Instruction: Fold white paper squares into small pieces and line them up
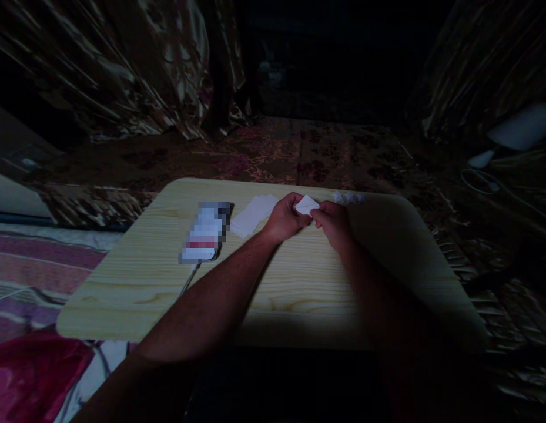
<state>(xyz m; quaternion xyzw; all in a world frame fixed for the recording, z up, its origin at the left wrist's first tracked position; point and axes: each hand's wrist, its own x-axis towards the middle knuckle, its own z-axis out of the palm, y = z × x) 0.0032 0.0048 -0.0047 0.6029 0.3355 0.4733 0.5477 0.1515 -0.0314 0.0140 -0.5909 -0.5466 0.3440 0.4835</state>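
Note:
Between my two hands, above the far half of the table, is a small white folded paper (307,204) with a crease line across it. My left hand (285,218) grips its left side, fingers behind and thumb in front. My right hand (333,221) pinches its lower right edge between thumb and finger. Just left of my left hand lies a spread of white paper sheets (251,216). Beyond my right hand sits a row of several small folded white paper pieces (348,198), too dim to make out their exact shape.
A blurred-out phone (204,232) with a cable (190,280) lies on the left of the pale wooden table (299,294). Patterned curtains (167,64) hang behind. A striped bedcover (43,270) is at the left, a white lamp (522,126) at the right.

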